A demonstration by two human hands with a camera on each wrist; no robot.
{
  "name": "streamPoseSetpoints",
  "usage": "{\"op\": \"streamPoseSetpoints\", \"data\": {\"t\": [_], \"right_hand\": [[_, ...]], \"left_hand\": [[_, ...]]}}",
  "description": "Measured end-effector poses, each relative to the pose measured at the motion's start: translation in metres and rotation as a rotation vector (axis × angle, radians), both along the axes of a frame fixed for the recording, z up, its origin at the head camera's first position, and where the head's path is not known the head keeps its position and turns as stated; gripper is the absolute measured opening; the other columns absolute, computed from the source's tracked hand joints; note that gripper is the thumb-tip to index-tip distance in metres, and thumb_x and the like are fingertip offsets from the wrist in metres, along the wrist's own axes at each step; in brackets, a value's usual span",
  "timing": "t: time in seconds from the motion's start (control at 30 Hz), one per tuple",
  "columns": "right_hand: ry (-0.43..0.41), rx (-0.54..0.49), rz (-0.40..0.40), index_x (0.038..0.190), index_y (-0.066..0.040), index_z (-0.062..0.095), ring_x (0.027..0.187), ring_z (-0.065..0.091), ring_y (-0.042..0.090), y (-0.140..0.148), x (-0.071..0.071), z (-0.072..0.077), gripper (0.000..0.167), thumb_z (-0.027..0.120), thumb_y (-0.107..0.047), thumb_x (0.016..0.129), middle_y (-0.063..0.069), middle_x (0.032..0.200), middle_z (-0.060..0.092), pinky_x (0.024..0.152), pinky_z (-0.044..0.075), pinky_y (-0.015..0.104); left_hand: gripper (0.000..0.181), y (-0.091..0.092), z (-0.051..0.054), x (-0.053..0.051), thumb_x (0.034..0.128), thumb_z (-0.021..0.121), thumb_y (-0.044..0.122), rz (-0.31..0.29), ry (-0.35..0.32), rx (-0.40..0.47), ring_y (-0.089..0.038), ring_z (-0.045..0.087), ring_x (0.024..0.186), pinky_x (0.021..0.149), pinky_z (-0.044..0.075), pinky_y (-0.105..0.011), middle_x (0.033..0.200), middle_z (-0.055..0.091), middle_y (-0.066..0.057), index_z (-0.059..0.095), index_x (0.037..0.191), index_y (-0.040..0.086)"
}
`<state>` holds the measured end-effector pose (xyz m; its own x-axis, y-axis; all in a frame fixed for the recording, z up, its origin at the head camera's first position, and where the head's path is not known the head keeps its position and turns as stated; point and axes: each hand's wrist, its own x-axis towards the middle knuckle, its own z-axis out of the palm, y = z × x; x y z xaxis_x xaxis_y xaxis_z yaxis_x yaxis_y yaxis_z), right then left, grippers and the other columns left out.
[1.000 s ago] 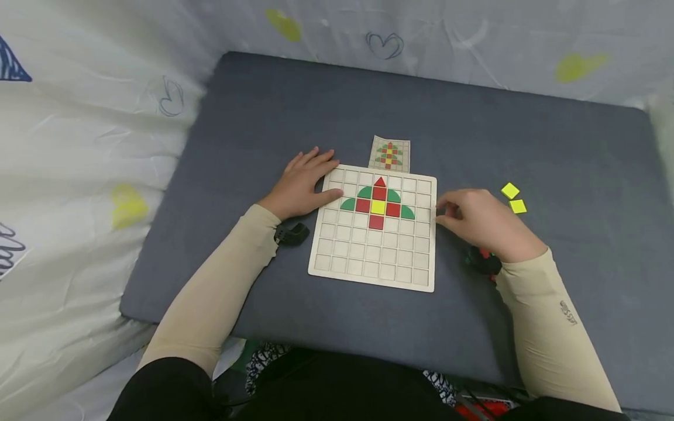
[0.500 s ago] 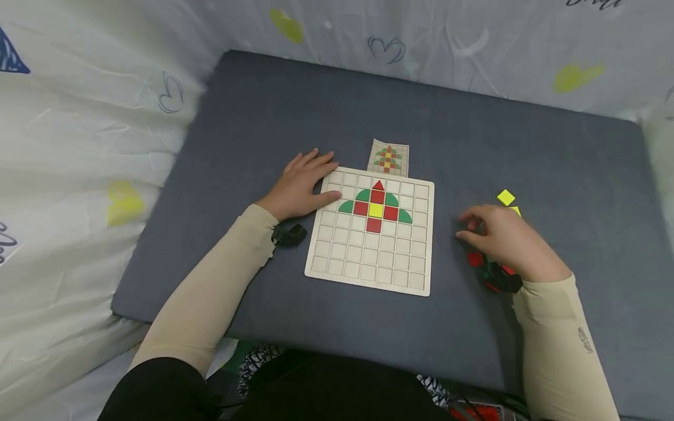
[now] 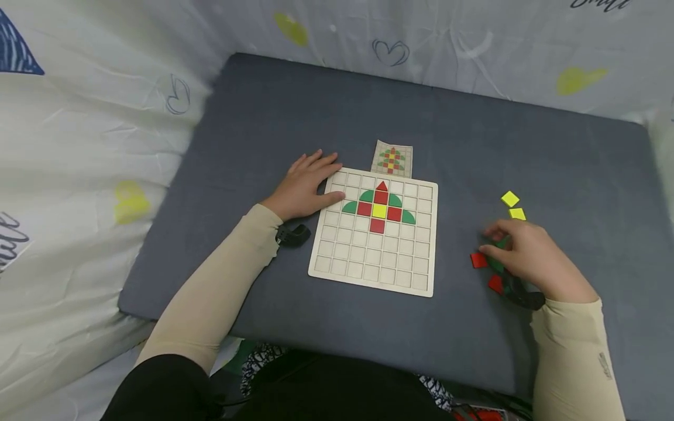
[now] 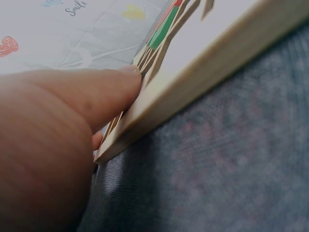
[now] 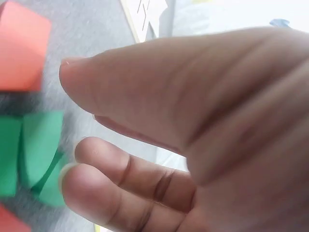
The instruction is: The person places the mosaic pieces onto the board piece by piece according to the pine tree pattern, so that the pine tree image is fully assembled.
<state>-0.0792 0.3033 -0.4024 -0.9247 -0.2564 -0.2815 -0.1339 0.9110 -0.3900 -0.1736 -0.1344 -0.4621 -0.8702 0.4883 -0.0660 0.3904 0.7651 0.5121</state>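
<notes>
Hands differ: left (image 3: 302, 189) splayed on board (image 3: 372, 257), right (image 3: 530, 255) curved near pieces (image 3: 478, 260).

Worktop (image 3: 274, 117) w/ grid board (image 3: 371, 257) lying approx. mid. Set tiles (image 3: 379, 211) fill cells in board's far half, abt. midway btwn its left & right edges. Card (image 3: 392, 159) lies at board's far edge; can't tell if tucked under. Left hand (image 3: 305, 187) spans board's far left corner, thumb on board. Right hand (image 3: 518, 248), well right of board, is above a tile cluster (image 3: 495, 265); two other tiles (image 3: 509, 199) lie just beyond, on far side. Sheet (image 3: 342, 29) hangs behind worktop & along its left. Person (image 3: 337, 386) at near edge.
</notes>
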Motion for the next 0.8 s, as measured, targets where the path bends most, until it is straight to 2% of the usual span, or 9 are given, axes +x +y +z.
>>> {"op": "streamPoseSetpoints", "data": {"t": [0.27,0.5,0.8], "right_hand": [[0.023,-0.011,-0.036,0.112,0.004,0.072,0.067,0.059,0.016,0.01,0.01,-0.005,0.032,0.083,-0.018,0.091,0.019,0.099,0.069,0.058,0.049,0.034],[0.039,-0.002,-0.039,0.112,0.004,0.073,0.068,0.057,0.017,0.012,0.012,-0.008,0.031,0.083,-0.016,0.091,0.016,0.095,0.067,0.055,0.047,0.031],[0.064,0.013,-0.017,0.109,0.005,0.075,0.071,0.056,0.019,0.013,0.012,-0.011,0.028,0.084,-0.013,0.09,0.015,0.09,0.067,0.057,0.046,0.033]], "left_hand": [[0.076,0.001,-0.001,0.0,0.1025,0.062,0.057,0.003,-0.001,-0.001,-0.026,0.009,0.164,0.132,-0.003,-0.044,0.174,0.025,-0.004,0.041,0.164,0.016],[0.077,0.0,-0.003,0.0,0.1024,0.062,0.057,0.008,-0.003,-0.006,-0.026,0.009,0.164,0.133,-0.002,-0.045,0.174,0.026,-0.004,0.041,0.164,0.016],[0.077,0.001,0.0,0.0,0.1025,0.062,0.057,0.006,-0.006,-0.003,-0.026,0.008,0.164,0.133,-0.004,-0.044,0.174,0.025,-0.004,0.041,0.164,0.016]]}}
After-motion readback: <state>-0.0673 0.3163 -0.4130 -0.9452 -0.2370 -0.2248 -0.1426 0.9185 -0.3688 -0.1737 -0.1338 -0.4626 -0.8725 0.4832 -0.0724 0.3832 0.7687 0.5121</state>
